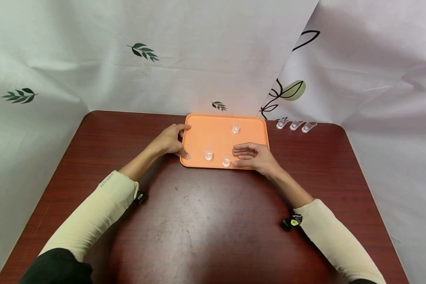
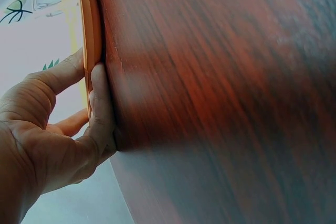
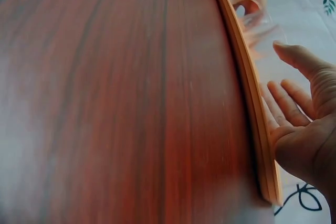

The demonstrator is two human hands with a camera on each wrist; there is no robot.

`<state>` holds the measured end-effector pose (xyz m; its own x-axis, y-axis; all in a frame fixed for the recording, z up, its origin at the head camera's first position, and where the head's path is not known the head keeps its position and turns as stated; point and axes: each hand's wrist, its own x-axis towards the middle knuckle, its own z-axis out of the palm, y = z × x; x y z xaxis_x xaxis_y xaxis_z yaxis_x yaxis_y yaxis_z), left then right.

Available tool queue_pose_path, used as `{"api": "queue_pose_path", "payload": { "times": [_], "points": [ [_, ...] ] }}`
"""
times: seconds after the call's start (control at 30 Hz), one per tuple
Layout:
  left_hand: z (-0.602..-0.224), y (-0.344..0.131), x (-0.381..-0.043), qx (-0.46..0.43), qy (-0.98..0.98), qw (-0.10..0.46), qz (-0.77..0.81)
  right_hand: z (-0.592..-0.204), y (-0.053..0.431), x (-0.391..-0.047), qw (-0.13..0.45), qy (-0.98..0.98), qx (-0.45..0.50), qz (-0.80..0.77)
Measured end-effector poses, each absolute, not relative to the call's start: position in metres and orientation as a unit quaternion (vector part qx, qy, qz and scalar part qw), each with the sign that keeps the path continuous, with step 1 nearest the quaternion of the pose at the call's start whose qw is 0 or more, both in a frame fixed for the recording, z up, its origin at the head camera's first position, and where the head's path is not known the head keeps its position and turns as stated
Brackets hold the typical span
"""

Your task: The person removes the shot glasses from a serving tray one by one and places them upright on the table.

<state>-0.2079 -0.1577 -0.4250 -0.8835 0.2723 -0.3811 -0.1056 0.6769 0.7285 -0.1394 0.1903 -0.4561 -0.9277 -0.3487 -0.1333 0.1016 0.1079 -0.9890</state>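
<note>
An orange tray [image 1: 202, 132] lies at the table's far side with three small clear cups on it. My left hand [image 1: 167, 140] grips the tray's left end, thumb over the rim and fingers beneath, as the left wrist view shows. Over the tray's right front corner is my right hand [image 1: 258, 158], its fingers extended and spread from the thumb. Its fingertips are right beside the front cup [image 1: 227, 160]. Another cup [image 1: 208, 154] stands just left of that one, and the third cup [image 1: 236, 128] is farther back.
Three more clear cups, the nearest one [image 1: 309, 126] among them, sit in a row at the table's back right edge. White patterned cloth [image 1: 184, 79] hangs close behind the tray. The brown table [image 1: 206, 221] stretches toward me.
</note>
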Motion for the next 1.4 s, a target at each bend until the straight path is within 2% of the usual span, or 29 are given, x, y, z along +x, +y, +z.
{"api": "queue_pose_path", "payload": {
  "times": [0.6,1.4],
  "points": [
    [-0.426,-0.157,-0.208,0.047,0.884,0.241,0.399,-0.455,0.167,-0.133,0.173,0.728,-0.102,-0.655],
    [-0.425,-0.157,-0.208,0.040,0.887,0.241,0.392,-0.452,0.181,-0.131,0.151,0.737,-0.070,-0.655]
  ]
}}
